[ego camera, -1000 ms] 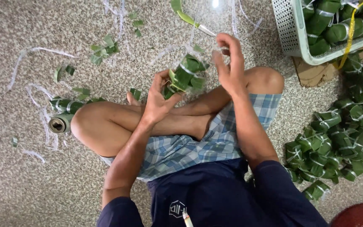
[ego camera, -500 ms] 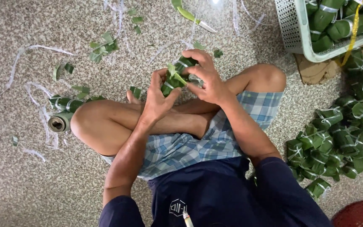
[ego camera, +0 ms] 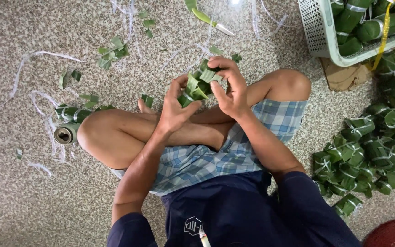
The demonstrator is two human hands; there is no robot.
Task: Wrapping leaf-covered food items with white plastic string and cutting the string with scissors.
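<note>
So the leaf-wrapped bundle [ego camera: 198, 84] sits up in front of the person's crossed legs, held between both hands above the speckled floor [ego camera: 33, 192]. Its long axis runs on a slant, lower-left end toward the left hand, upper-right end poking up under the right fingers, with loose leaf flaps sticking out at that upper end.

Going left to right: on the floor far left there's a small roll [ego camera: 66, 134] lying on its side beside the knee, plus white strip offcuts [ego camera: 42, 98] and green leaf scraps [ego camera: 110, 51]. Then the left hand [ego camera: 174, 107], fingers half curled, cupping the lower end of the bundle from below with the thumb up against it. Then the right hand [ego camera: 229, 87], curled over the top and right side, fingertips pressing down on the leaf flaps. Both are grasping it, neither is loose.

Further right, a white basket [ego camera: 318, 32] with wrapped bundles in it, and a pile of finished bundles [ego camera: 366, 155] on the floor.

Compared to a second ago, the right hand was lifted up and away from the bundle, now it's down and wrapped around it.
</note>
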